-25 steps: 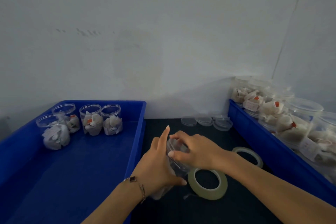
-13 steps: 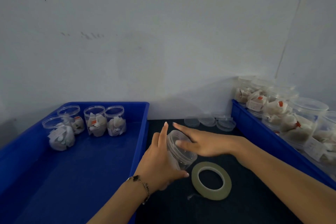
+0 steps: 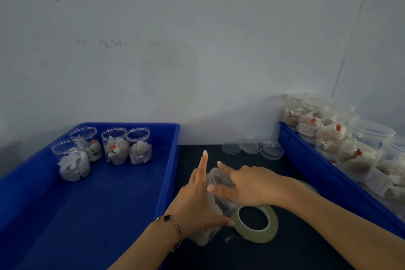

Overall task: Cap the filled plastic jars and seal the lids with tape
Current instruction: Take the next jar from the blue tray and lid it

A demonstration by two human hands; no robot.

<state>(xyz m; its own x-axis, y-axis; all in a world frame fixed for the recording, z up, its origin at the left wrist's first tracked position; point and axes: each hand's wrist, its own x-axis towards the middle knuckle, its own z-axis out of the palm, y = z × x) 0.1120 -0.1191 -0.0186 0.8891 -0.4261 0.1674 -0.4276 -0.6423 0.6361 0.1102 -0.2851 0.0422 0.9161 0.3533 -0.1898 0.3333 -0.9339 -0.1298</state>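
Since half a second ago our right hand (image 3: 247, 184) has drawn back over the lid (image 3: 219, 178), fingers curled around its rim, which we read as twisting it tight. Our left hand (image 3: 198, 206) grips the jar (image 3: 215, 204), tilted on the dark table (image 3: 306, 247), forefinger straight. Capping looks nearly complete; taping is not yet started. The tape roll (image 3: 256, 224) lies just right of the jar. Finished jars (image 3: 116, 149) stand in the left bin (image 3: 166, 173), spare lids (image 3: 252, 148) far; nothing obstructs.

Blue bins (image 3: 168, 160), clear jars (image 3: 115, 144) with white packets, a pale yellowish tape roll (image 3: 256, 234), dark tabletop (image 3: 306, 247).
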